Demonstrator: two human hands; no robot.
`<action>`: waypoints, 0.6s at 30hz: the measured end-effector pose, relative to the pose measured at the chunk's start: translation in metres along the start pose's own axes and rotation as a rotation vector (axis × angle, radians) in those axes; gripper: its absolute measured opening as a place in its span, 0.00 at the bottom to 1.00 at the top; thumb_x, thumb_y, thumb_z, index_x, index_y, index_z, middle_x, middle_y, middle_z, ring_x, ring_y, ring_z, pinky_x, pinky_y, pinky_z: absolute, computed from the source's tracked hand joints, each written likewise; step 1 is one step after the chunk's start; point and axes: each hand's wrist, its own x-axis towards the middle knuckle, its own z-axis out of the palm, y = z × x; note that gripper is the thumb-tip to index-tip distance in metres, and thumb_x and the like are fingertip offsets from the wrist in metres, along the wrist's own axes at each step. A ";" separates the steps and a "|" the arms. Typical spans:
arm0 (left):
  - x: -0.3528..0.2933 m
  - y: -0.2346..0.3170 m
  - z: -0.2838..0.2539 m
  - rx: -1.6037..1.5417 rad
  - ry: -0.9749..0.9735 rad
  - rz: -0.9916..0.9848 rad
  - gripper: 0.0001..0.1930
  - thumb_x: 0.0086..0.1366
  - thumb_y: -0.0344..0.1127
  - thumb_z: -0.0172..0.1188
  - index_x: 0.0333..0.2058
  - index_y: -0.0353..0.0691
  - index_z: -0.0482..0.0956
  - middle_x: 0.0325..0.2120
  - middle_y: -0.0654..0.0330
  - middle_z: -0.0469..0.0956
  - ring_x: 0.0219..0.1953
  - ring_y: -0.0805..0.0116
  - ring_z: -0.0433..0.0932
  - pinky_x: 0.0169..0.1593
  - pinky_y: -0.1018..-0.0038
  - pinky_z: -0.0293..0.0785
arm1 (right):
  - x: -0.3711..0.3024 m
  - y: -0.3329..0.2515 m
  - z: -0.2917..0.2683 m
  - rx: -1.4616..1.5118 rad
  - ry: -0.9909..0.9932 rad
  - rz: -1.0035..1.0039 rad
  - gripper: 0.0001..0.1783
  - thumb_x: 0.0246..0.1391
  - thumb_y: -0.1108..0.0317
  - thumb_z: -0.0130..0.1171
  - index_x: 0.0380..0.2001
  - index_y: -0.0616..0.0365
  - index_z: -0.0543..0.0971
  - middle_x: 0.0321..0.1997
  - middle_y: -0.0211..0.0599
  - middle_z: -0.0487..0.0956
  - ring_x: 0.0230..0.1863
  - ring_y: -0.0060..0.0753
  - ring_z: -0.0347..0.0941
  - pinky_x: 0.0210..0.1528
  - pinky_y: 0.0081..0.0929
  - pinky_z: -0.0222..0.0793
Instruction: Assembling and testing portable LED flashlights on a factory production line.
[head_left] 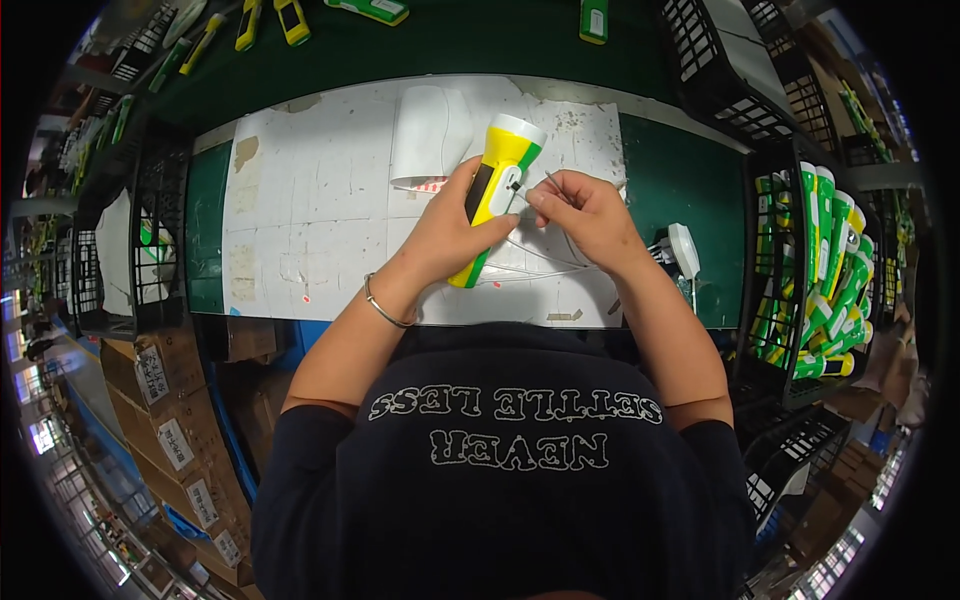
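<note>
My left hand (447, 232) is wrapped around a yellow and green flashlight (512, 148), its white head pointing up and away from me. A white panel with a dark switch or socket sits on the flashlight's side, facing my right hand. Beside that panel, my right hand (583, 212) pinches a thin grey cable (553, 182), its fingertips close to the dark spot. Whether the cable's end touches the panel is too small to tell. More thin cable (545, 268) trails over the white board below both hands.
A curled white sheet (430, 135) lies on the worn white board (300, 210). At the right stands a black crate (790, 270) full of green and yellow flashlights (825, 260). A white part (684, 250) rests nearby. Several flashlights (292, 22) lie along the far edge.
</note>
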 end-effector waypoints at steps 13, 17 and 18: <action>-0.003 0.003 0.007 -0.276 0.019 -0.028 0.35 0.54 0.38 0.62 0.57 0.35 0.55 0.40 0.52 0.71 0.41 0.65 0.73 0.44 0.73 0.71 | -0.008 -0.009 -0.001 0.022 0.025 -0.014 0.09 0.52 0.66 0.59 0.25 0.62 0.75 0.22 0.27 0.74 0.26 0.14 0.67 0.31 0.15 0.63; -0.014 0.023 0.001 -0.713 -0.019 -0.040 0.27 0.61 0.36 0.55 0.55 0.40 0.54 0.25 0.61 0.70 0.26 0.76 0.70 0.32 0.77 0.70 | -0.013 -0.011 -0.009 -0.057 -0.033 0.051 0.09 0.51 0.66 0.59 0.25 0.61 0.75 0.23 0.26 0.75 0.26 0.14 0.68 0.31 0.15 0.64; -0.016 0.027 0.000 -0.712 -0.031 -0.010 0.26 0.61 0.36 0.54 0.55 0.40 0.54 0.25 0.60 0.70 0.26 0.75 0.70 0.32 0.77 0.70 | -0.012 -0.007 -0.009 -0.122 -0.085 0.096 0.09 0.51 0.66 0.59 0.25 0.62 0.75 0.23 0.26 0.75 0.27 0.14 0.69 0.32 0.14 0.64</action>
